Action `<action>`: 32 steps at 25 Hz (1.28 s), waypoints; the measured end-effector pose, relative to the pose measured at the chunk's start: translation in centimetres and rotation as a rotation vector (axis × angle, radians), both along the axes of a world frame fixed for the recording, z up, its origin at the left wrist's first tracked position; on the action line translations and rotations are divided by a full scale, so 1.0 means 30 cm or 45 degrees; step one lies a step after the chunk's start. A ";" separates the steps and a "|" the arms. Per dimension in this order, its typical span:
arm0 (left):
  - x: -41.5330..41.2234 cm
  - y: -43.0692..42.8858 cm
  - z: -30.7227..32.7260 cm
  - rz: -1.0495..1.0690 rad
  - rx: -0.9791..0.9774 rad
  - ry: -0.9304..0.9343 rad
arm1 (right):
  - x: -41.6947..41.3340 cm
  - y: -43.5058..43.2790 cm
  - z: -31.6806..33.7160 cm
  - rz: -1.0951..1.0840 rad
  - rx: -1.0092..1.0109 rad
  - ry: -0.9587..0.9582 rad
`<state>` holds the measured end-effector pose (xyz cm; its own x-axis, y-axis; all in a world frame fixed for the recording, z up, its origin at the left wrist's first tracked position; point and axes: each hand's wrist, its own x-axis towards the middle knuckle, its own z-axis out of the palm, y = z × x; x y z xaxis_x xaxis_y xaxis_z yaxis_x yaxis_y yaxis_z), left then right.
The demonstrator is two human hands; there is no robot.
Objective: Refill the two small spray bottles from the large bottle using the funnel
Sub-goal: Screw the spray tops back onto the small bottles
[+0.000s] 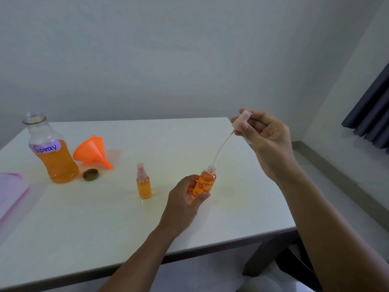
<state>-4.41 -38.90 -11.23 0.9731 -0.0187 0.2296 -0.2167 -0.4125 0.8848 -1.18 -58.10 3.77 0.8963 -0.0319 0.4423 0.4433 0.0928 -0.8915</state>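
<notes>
A small spray bottle (204,182), nearly full of orange liquid and with its neck open, is held tilted just above the table (231,211) in the left hand (186,197), fingers and thumb curled round its lower half. Above and to the right, the right hand (268,137) pinches the bottle's pale pump head (242,120) between thumb and fingertips. The pump's thin tube (221,148) curves down from it to the bottle's mouth; whether its tip is inside the neck cannot be told.

Just left of the left hand, a second small spray bottle (143,185) stands upright with its pink pump on, also holding orange liquid. Farther left, well apart from both hands, an orange funnel (92,149) lies on its side. Beside it stands the large bottle (53,157), uncapped, about two-thirds full and labelled "Spray". Its brown cap (90,174) lies on the table between the two. A pink object (10,190) sits at the table's far left edge. A dark curtain (372,114) hangs beyond the right hand.
</notes>
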 end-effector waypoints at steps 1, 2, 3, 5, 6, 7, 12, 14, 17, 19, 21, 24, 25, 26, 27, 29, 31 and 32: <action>0.000 0.000 0.000 0.002 0.003 0.001 | 0.000 0.002 0.003 0.004 -0.008 -0.006; 0.000 0.000 0.001 0.003 0.007 0.004 | 0.000 0.004 0.001 0.005 -0.025 -0.011; -0.001 0.000 0.000 0.004 0.010 0.007 | 0.000 0.006 -0.005 0.008 -0.047 -0.014; 0.000 -0.002 -0.005 0.006 0.013 0.003 | -0.005 0.012 -0.026 0.021 -0.090 0.000; 0.000 -0.002 -0.008 0.007 0.012 0.001 | -0.006 0.013 -0.041 0.038 -0.116 0.021; 0.001 -0.002 -0.012 0.010 0.006 0.006 | -0.007 0.015 -0.061 0.065 -0.157 0.050; -0.004 -0.005 0.000 -0.014 -0.013 0.048 | 0.000 0.033 -0.173 0.124 -0.704 0.145; -0.007 -0.005 0.008 -0.025 0.004 0.040 | 0.007 0.032 -0.186 0.097 -0.833 0.120; -0.007 -0.005 0.008 -0.024 0.026 0.042 | 0.020 0.021 -0.169 0.124 -0.924 0.096; -0.005 -0.003 0.006 -0.023 0.044 0.036 | 0.031 0.014 -0.159 0.093 -1.002 0.092; -0.004 -0.004 0.004 -0.029 0.048 0.037 | 0.036 0.011 -0.143 0.009 -1.119 0.061; -0.004 -0.004 0.005 -0.030 0.056 0.034 | 0.040 -0.003 -0.127 0.045 -1.181 0.040; -0.003 -0.003 0.005 -0.028 0.054 0.033 | 0.042 -0.008 -0.124 0.107 -1.150 0.035; -0.004 -0.002 0.005 -0.029 0.049 0.030 | 0.042 -0.009 -0.124 0.159 -1.142 0.023; -0.004 -0.001 0.005 -0.032 0.046 0.033 | 0.043 -0.006 -0.126 0.170 -1.171 0.006; -0.006 -0.001 0.007 -0.038 0.060 0.042 | 0.040 0.002 -0.120 0.079 -1.242 0.016; -0.007 -0.003 0.008 -0.040 0.066 0.043 | 0.038 -0.002 -0.108 -0.029 -1.324 0.051; -0.006 -0.003 0.008 -0.037 0.064 0.046 | 0.035 -0.005 -0.102 -0.007 -1.336 0.063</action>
<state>-4.59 -38.99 -10.99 0.9795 -0.0579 0.1927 -0.1979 -0.4503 0.8707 -0.13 -58.26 0.71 0.9152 0.3421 0.2132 0.4022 -0.7389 -0.5406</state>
